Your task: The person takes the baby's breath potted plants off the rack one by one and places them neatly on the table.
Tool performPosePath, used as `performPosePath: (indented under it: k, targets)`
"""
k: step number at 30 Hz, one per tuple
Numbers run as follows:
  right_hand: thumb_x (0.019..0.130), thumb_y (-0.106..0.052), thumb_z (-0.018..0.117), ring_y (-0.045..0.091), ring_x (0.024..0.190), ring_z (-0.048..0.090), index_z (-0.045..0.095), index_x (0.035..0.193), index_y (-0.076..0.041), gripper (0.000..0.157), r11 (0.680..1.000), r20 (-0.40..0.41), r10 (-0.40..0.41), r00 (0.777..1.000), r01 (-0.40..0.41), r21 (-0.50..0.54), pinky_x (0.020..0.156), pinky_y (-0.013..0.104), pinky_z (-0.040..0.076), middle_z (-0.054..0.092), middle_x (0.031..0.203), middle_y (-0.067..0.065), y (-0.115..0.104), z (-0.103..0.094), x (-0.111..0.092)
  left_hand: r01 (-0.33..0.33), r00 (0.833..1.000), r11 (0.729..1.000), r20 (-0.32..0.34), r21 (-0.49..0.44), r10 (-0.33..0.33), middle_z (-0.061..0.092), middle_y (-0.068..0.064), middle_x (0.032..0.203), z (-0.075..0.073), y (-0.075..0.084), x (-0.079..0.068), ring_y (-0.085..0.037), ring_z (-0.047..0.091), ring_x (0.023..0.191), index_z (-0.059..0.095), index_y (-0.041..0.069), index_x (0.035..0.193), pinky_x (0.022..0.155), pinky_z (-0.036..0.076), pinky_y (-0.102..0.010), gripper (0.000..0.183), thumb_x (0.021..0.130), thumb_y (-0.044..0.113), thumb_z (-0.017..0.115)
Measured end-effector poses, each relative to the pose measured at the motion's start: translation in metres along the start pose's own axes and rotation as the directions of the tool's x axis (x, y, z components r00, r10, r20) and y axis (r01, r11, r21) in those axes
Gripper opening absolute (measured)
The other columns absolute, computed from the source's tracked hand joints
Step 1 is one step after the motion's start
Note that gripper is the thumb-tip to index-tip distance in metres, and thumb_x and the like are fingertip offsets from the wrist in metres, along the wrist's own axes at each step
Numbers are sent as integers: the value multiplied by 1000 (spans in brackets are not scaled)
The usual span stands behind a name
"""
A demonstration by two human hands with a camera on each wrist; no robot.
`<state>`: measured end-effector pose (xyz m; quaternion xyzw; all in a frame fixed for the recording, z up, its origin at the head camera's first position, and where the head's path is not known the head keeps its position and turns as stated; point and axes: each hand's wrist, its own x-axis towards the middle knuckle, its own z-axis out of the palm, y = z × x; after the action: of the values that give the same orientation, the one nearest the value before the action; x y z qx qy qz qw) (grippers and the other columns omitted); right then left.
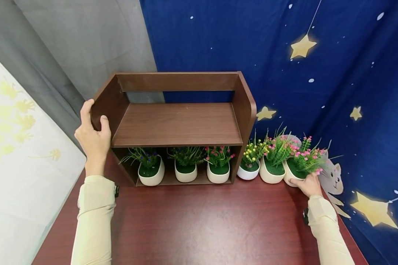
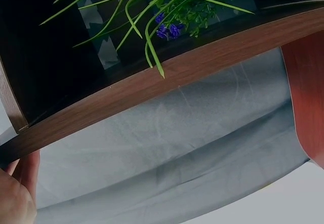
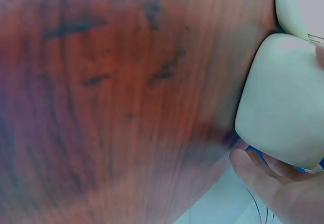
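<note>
My left hand point(image 1: 94, 138) grips the left side panel of a brown wooden shelf point(image 1: 179, 125), thumb toward the inside and fingers outside. In the left wrist view, part of the hand point(image 2: 17, 193) shows against the panel's edge. At the far right, my right hand point(image 1: 308, 184) holds a cream pot with pink flowers point(image 1: 290, 179), thumb at its front and fingers on its right side. The right wrist view shows this pot point(image 3: 283, 97) on the table, with fingers point(image 3: 253, 171) beside it. Next to it stands another cream pot with pink flowers point(image 1: 272, 176).
A white pot with yellow flowers point(image 1: 248, 173) stands by the shelf's right side. The lower compartment holds three potted plants: purple-flowered point(image 1: 151, 178), green point(image 1: 185, 175) and pink-flowered point(image 1: 219, 176). All rest on a reddish table point(image 1: 199, 224); a blue star-patterned curtain point(image 1: 252, 36) hangs behind.
</note>
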<state>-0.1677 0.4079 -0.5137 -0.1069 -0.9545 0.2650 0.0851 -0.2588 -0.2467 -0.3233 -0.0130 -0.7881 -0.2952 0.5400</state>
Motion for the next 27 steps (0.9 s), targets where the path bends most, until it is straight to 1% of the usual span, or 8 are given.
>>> performPosePath:
  k: [3,6,9,16,20,23,27]
  targets:
    - [75,-34,67,60,92,44,47,94,32,72,999,60,13,998,-11,-37,82,59,35,41,102,48,0,-1,5,0,1000,1000,-4,3,0,61,7,120,0,-1,1,-25,30,48,51,24,130,51,26,-37,43,87,21,52]
    - [76,-35,66,60,90,44,46,93,33,73,999,75,12,997,-9,-42,81,59,35,40,101,47,-1,0,8,-4,1000,1000,-6,4,4,61,8,121,0,-1,1,-26,31,47,51,24,130,51,27,-38,43,87,21,52]
    - [76,-33,66,59,90,43,45,94,34,72,999,53,7,999,-5,-35,81,59,34,39,99,45,-1,1,10,-2,1000,1000,-4,3,2,61,8,120,0,0,1,-26,31,47,51,24,129,51,27,-38,43,87,20,52]
    - [76,-30,68,58,99,35,31,112,34,82,998,24,59,998,-59,-19,90,59,28,34,104,44,-2,1,12,7,1000,1000,-2,-4,-7,59,12,122,1,1,1,-26,31,47,52,24,130,52,28,-38,43,87,20,52]
    - [75,-29,69,58,101,36,32,115,31,81,998,5,66,998,-66,-7,91,59,28,35,108,43,-4,1,11,7,1000,1000,-12,0,-7,57,15,124,2,1,1,-26,32,48,52,24,129,53,28,-37,43,86,19,52]
    - [74,-29,70,58,101,37,35,114,30,79,998,-11,68,998,-69,-6,90,59,29,36,108,42,-5,2,8,9,1000,1000,-13,3,-9,56,17,125,1,0,1,-26,32,47,52,24,129,53,28,-36,43,86,19,51]
    - [73,-29,71,58,102,38,34,115,29,81,996,-29,85,996,-85,10,90,59,30,37,110,43,-6,5,5,10,1000,1000,-14,5,-10,55,18,125,1,-1,1,-26,31,48,52,24,129,53,27,-36,43,86,19,52]
